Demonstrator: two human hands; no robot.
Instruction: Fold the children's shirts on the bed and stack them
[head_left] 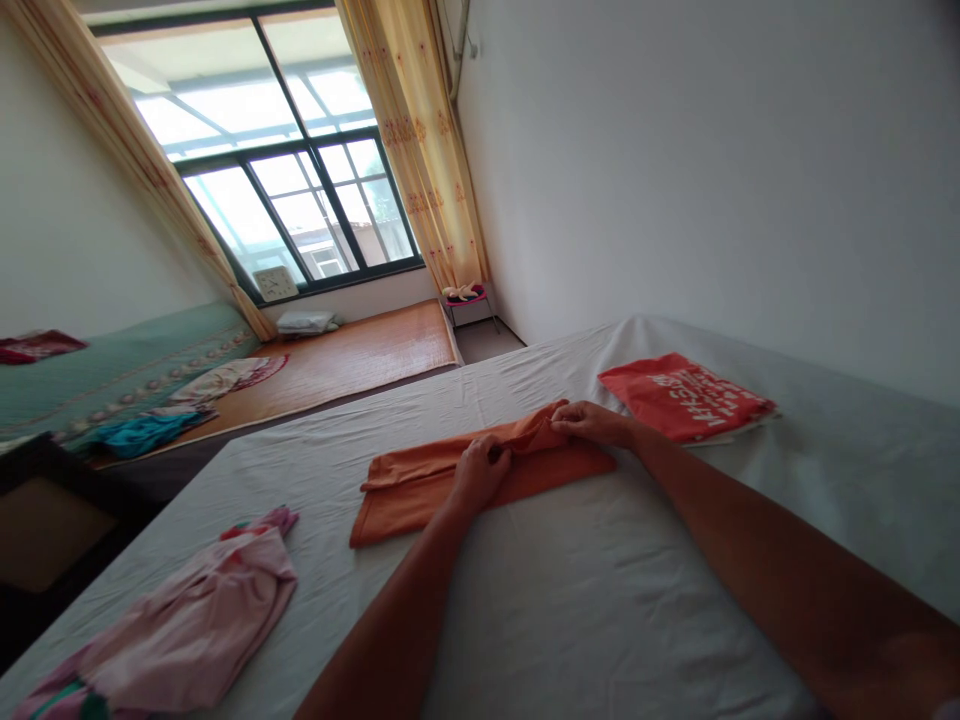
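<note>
An orange garment, folded into a long strip, lies across the bed in front of me; its exact kind cannot be told. My left hand grips the fold near its middle, fingers curled with a small dark gap between them. My right hand pinches the upper edge toward the garment's right end. Just beyond my right hand rests a folded red T-shirt with white lettering. At the lower left is a loosely bunched pink garment with green and magenta parts.
A white sheet covers the bed. Beyond it is a second bed with a brown mat, a pillow and a blue cloth. A small pink stool stands by the wall. Dark furniture sits at left.
</note>
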